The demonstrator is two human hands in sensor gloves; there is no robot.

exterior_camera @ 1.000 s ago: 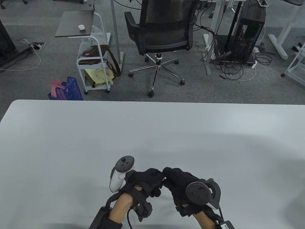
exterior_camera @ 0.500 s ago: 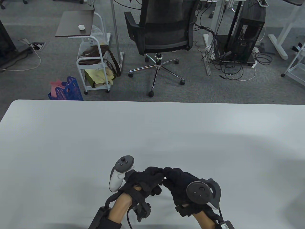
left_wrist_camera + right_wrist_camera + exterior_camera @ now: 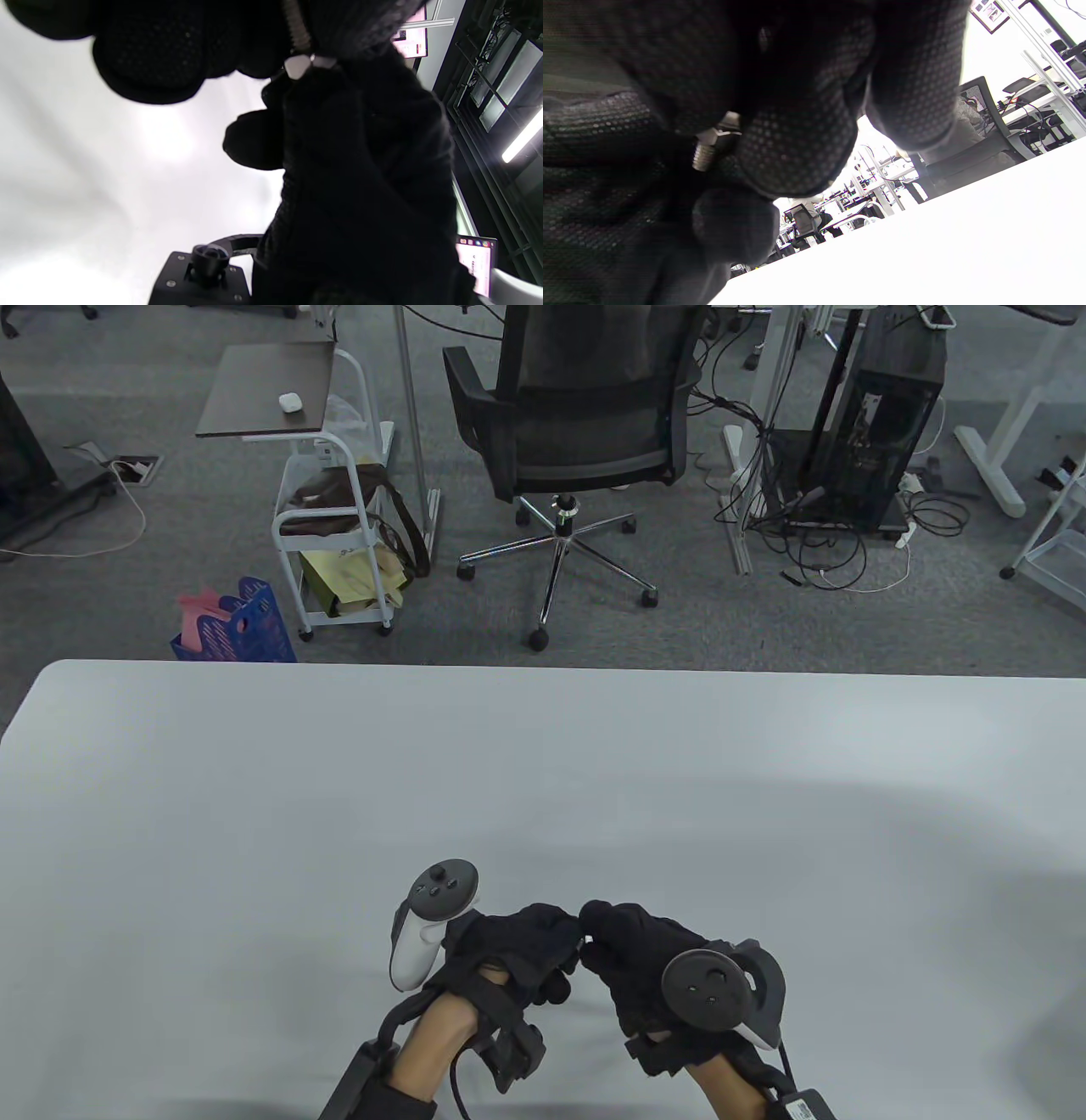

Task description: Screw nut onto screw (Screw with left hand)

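Low in the table view my left hand (image 3: 517, 950) and right hand (image 3: 636, 954) meet fingertip to fingertip just above the table (image 3: 543, 780). Between them is a silver screw (image 3: 297, 25). Its threaded shaft runs up into my left hand's curled fingers (image 3: 148, 63), and the nut is hidden there. My right hand (image 3: 360, 178) pinches the hex end (image 3: 303, 65). In the right wrist view the hex end (image 3: 719, 129) sits under my right fingertips (image 3: 793, 140), with a short threaded stub (image 3: 703, 157) pointing toward the left glove (image 3: 598, 140).
The white table spreads wide around both hands. Beyond its far edge stand a black office chair (image 3: 585, 424), a white cart (image 3: 331, 517) with bags, and a blue basket (image 3: 237, 623).
My left hand's fingers have shifted slightly round the shaft, out and back. Both hands stay in the same spot, and the right hand barely moves.
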